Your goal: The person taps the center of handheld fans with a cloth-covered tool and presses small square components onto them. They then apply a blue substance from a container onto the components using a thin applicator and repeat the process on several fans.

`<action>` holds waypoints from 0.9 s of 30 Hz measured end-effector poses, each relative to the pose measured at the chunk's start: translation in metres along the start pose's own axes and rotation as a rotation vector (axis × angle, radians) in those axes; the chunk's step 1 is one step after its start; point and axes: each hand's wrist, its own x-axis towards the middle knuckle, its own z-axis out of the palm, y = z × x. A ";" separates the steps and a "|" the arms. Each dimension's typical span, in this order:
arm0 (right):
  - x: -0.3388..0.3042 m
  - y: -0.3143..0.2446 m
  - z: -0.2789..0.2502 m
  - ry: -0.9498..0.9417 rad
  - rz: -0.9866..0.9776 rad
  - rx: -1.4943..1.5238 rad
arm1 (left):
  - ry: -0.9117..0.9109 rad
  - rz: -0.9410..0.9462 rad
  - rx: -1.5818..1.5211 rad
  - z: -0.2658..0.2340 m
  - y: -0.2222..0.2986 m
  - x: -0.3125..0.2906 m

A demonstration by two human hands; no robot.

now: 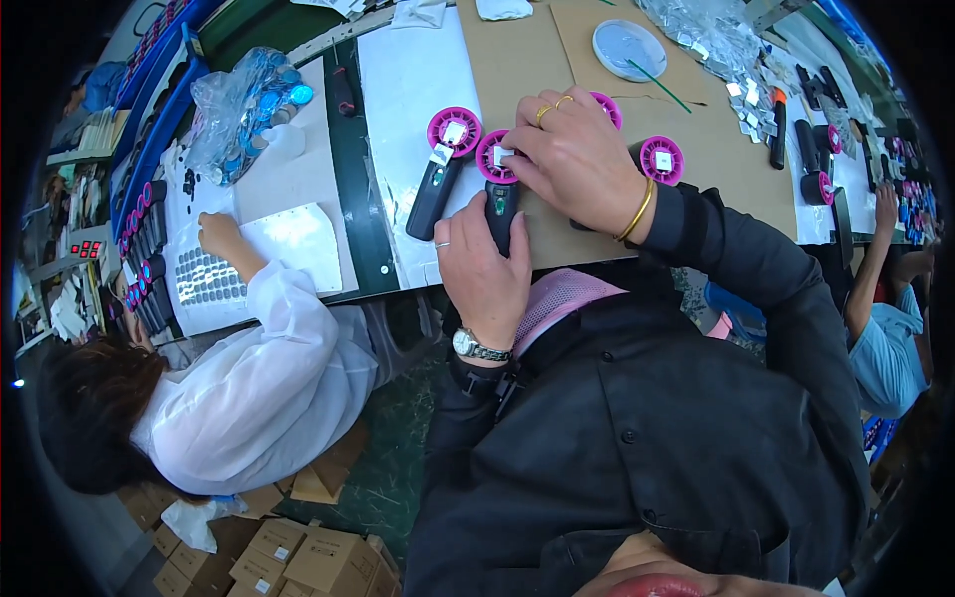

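A handheld fan with a pink round head (496,157) and black handle (500,204) lies on the table before me. My left hand (485,279) grips the lower end of that handle between thumb and fingers. Reaching in from the right, my right hand (577,164) pinches a small white square piece (503,156) against the middle of the pink head. Close by on the left lies another pink fan (454,131), a white square at its centre. Two more fan heads, one pink fan head (662,160) and one partly hidden pink fan head (607,109), sit beside my right hand.
A round translucent dish (629,51) and thin green stick (659,86) lie at the back. Loose white squares (753,109) and an orange-black tool (778,129) are to the right. A co-worker in white (269,388) sits left, near a bag of blue discs (259,109).
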 end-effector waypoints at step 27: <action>-0.009 -0.004 0.017 0.013 -0.078 -0.105 | -0.016 -0.023 -0.012 0.009 0.008 0.001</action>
